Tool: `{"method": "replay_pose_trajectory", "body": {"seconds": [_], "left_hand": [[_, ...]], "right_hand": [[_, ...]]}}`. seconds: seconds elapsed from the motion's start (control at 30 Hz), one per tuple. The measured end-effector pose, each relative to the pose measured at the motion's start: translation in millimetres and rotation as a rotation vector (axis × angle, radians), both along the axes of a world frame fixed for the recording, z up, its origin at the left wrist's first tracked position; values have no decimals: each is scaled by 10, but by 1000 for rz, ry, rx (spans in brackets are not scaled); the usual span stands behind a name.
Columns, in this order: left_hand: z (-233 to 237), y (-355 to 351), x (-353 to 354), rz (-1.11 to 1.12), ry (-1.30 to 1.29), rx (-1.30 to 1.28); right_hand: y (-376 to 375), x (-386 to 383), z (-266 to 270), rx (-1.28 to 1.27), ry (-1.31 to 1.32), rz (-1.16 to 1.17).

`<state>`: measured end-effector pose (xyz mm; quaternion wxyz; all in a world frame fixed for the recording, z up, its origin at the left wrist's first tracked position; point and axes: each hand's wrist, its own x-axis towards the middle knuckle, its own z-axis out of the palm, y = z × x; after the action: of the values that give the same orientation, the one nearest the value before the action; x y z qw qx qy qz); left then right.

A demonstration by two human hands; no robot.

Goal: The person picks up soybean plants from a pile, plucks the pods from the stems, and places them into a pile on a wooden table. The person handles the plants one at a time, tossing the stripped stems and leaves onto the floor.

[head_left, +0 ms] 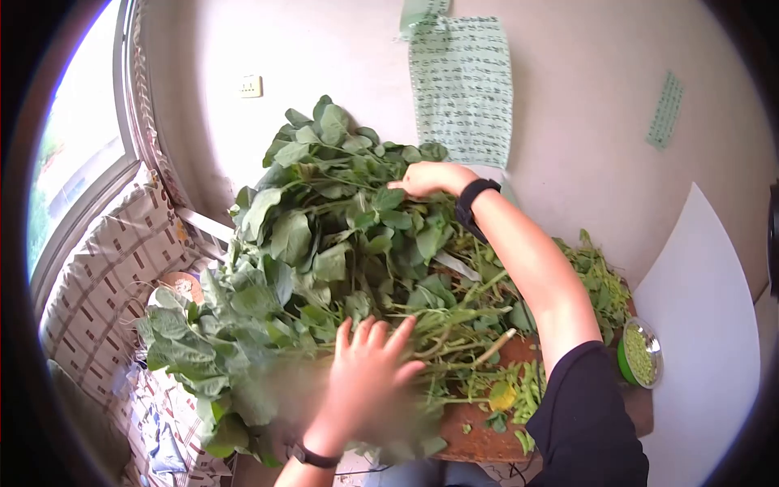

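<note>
A big pile [324, 252] of leafy green plants lies across a reddish-brown table [479, 438], its leaves spilling past the table's left end and its bare stems pointing right. Loose stalks and scraps [596, 280] trail off the pile's right side. Behind the pile stands a pale wall [568, 122] with a socket [250, 85] and a printed sheet [462, 81] hanging above the pile. Left of the pile is a window [77, 138], with a checked cloth [114, 268] below it. Right of the pile a white board [698, 308] leans, and in front of the board sits a green-rimmed bowl [641, 353] filled with small pale-green beans. The right hand [432, 178], with a black band on its wrist, reaches over to the pile's far top edge; its fingers curl down into the leaves, and whether they grip anything cannot be told. The left hand [369, 365], blurred, lies on the pile's near side with fingers spread wide and flat on the stems, closed around nothing.
</note>
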<state>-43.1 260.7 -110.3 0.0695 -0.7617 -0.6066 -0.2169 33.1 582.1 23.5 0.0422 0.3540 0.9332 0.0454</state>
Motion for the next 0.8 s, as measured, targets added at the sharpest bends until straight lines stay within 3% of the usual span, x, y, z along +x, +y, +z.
{"method": "replay_pose_trajectory", "body": {"seconds": [0.07, 0.1, 0.13, 0.2, 0.23, 0.3, 0.4, 0.43, 0.67, 0.8], "left_hand": [[4, 20, 4, 14, 28, -10], [-2, 22, 6, 15, 37, -12], [-7, 27, 13, 23, 44, -14], [-37, 42, 9, 21, 21, -14], [-39, 49, 5, 17, 20, -12], [-38, 50, -6, 14, 26, -14], [-43, 57, -17, 11, 22, 0], [-57, 63, -16, 10, 17, 4], [-66, 55, -23, 2, 51, 29], [-57, 39, -11, 14, 9, 26]], "right_hand": [[-98, -117, 203, -252, 166, -219], [8, -192, 204, -203, 326, -251], [108, -211, 220, -109, 416, -253], [544, -285, 64, 375, 456, -160], [743, -301, 6, 378, 454, -163], [1000, -373, -89, -15, 336, -123], [1003, -509, -257, -197, 99, -125], [985, -513, -274, -391, 96, -112], [604, -101, 154, -695, 187, -165], [555, 190, 101, -627, 41, -99]]}}
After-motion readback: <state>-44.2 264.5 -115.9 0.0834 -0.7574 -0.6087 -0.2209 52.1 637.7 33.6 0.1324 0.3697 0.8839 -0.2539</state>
